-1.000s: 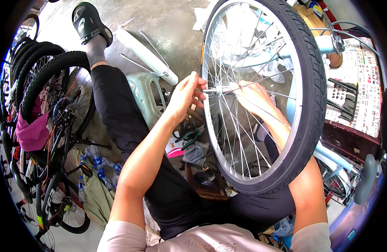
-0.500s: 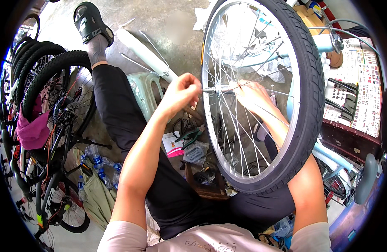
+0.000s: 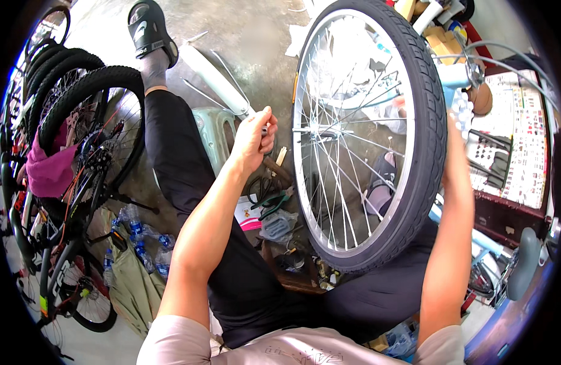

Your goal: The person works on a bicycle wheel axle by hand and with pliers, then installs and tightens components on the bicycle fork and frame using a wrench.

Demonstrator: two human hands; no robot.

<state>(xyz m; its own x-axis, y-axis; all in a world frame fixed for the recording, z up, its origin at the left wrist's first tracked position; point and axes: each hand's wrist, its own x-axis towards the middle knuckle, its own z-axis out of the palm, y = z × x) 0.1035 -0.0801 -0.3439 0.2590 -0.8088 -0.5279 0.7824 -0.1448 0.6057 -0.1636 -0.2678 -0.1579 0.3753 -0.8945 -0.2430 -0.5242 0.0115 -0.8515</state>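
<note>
My left hand is closed on a small metal part, left of the upright bicycle wheel with its black tyre and silver spoked rim. The wheel's hub has an axle end sticking out toward that hand, apart from it. My right hand is blurred and mostly hidden behind the tyre's right side, with a few fingertips showing through the spokes; what it holds, if anything, is hidden. The wheel stands above my bent right leg.
A white fork and pale green plastic frame lie ahead; bicycles with a pink cloth crowd the left, near bottles. A pale blue bicycle, a printed-paper-covered surface, tools and plastic bags surround the wheel.
My left hand has drawn away from the axle and closed on the small part. My right hand has left the hub, moving right and up behind the tyre. The wheel has shifted slightly.
</note>
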